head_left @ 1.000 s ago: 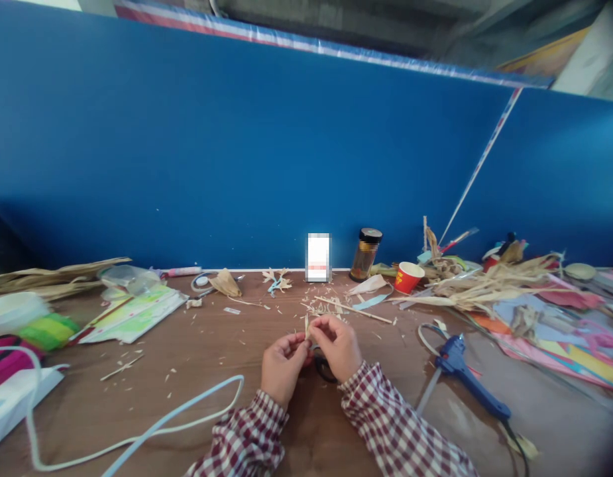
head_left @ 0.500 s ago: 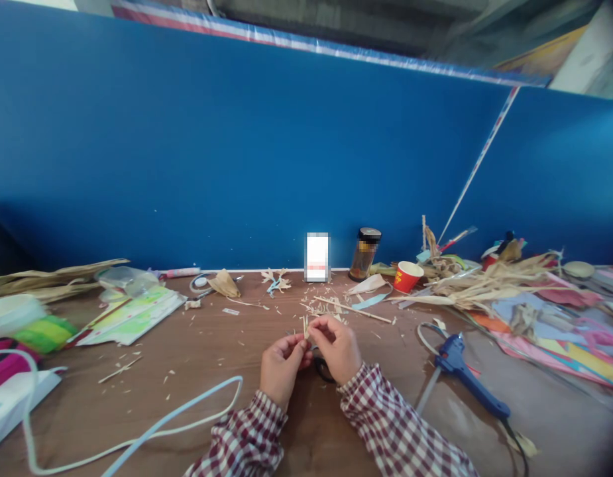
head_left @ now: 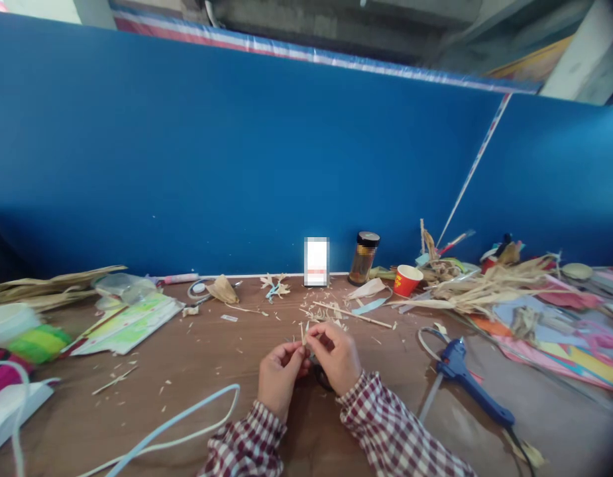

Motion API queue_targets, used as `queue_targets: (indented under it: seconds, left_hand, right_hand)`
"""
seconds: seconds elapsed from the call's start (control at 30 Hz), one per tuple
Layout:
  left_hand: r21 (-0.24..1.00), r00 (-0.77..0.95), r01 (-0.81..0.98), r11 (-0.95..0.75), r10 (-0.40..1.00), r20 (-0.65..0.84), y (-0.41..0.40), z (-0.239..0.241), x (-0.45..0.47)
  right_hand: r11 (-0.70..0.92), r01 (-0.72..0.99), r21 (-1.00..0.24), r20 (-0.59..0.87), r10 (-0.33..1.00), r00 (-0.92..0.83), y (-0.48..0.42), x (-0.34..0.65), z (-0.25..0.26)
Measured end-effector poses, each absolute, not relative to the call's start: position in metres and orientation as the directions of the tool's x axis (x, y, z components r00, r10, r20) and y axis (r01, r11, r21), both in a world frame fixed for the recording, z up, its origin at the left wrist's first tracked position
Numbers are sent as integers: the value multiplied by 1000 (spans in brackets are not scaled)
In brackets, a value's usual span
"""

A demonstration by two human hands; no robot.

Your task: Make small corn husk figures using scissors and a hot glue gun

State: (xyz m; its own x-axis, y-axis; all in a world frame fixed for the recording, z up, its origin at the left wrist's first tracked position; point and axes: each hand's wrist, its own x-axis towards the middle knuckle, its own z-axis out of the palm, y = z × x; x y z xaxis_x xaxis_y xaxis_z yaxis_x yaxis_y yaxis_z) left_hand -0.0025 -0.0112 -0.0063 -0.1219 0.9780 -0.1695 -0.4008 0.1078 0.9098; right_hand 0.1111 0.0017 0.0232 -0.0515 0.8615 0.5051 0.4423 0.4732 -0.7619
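Over the middle of the table, my left hand (head_left: 280, 375) and my right hand (head_left: 334, 354) meet at the fingertips. Both are closed in a pinch around a small, pale piece of dried husk (head_left: 304, 333), whose narrow ends stick up between them. My fingers hide its lower part. A black looped handle (head_left: 322, 379), perhaps of scissors, shows partly beneath my right hand. Just beyond my fingers lie pale husk scraps (head_left: 331, 315) and a thin stick (head_left: 356, 314).
To the right lies a blue glue gun (head_left: 472, 381). A red paper cup (head_left: 407, 281) and a dark-lidded jar (head_left: 364, 258) stand at the back, near a husk pile (head_left: 490, 285). A pale cable (head_left: 181, 414) curves across the front left. A blue partition (head_left: 236, 146) rises behind.
My right hand has shifted slightly down at the husk piece, and both hands still pinch it. The whole view has tilted a little; the objects on the table keep their places.
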Motion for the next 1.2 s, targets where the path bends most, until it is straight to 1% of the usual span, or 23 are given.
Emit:
queue_targets:
  seconds: [0.13, 0.5, 0.7, 0.83, 0.93, 1.07, 1.2]
  left_hand:
    - [901, -118, -420, 107, 978, -171, -12, -7, -3]
    - [909, -122, -400, 115, 976, -178, -13, -4, -3]
    - [920, -123, -383, 87, 982, -144, -12, -6, -4]
    - [900, -121, -431, 72, 983, -136, -11, -7, -5]
    - [870, -117, -486, 80, 981, -155, -11, -8, -5]
    - [811, -81, -579, 78, 985, -152, -11, -7, -6]
    - [791, -47, -608, 67, 992, -120, -11, -6, -6]
  right_hand:
    - [477, 442, -759, 508, 860, -56, 2, 111, 24]
    - [471, 441, -764, 503, 863, -50, 1, 111, 26]
    - [505, 449, -737, 541, 839, -56, -1, 111, 26]
    - [551, 496, -671, 609, 791, -54, -5, 111, 25]
    - [585, 556, -590, 649, 753, -104, -9, 110, 24]
    - [612, 597, -518, 664, 728, -170, -15, 109, 24]
    - [604, 652, -459, 672, 716, -190, -19, 109, 24]
